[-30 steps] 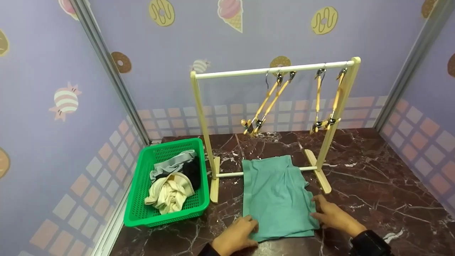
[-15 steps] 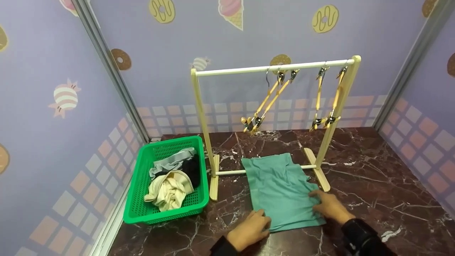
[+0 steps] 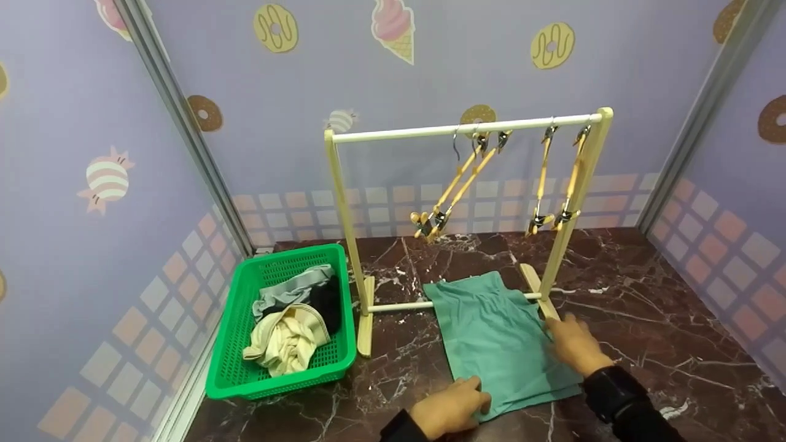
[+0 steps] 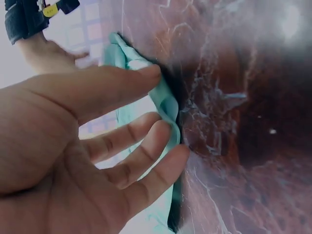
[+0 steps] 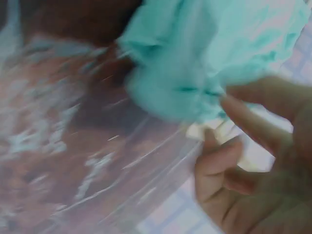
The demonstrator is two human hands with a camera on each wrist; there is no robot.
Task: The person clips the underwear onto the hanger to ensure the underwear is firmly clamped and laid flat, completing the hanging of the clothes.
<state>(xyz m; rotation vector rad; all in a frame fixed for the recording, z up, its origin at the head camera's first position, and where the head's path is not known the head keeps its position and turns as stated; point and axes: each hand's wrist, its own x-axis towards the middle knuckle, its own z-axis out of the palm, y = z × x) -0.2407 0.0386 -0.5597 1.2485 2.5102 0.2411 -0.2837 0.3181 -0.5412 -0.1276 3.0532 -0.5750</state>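
A green cloth garment [image 3: 500, 344] lies spread on the dark marbled table, its upper part over the rack's lower bar. The left hand [image 3: 451, 406] is at its lower left edge; in the left wrist view the hand's [image 4: 97, 146] fingers are loosely bent and spread beside the cloth [image 4: 168, 105], with no pinch visible. At the garment's right edge is the right hand [image 3: 576, 347], blurred in the head view. The right wrist view shows that hand's [image 5: 258, 161] thumb and index finger extended at the cloth [image 5: 195, 63], other fingers bent; whether it touches is unclear.
A wooden rack [image 3: 347, 221] stands behind, with several clip hangers [image 3: 460, 184] on its top bar. To the left, a green basket [image 3: 221, 362] holds cream cloth [image 3: 288, 344], grey cloth [image 3: 291, 288] and black cloth [image 3: 328, 304]. Patterned walls enclose the table.
The garment's lower part has shifted right and turned slightly. The left hand has moved right along with it, and the right hand has moved up its right edge. The head view has tilted slightly.
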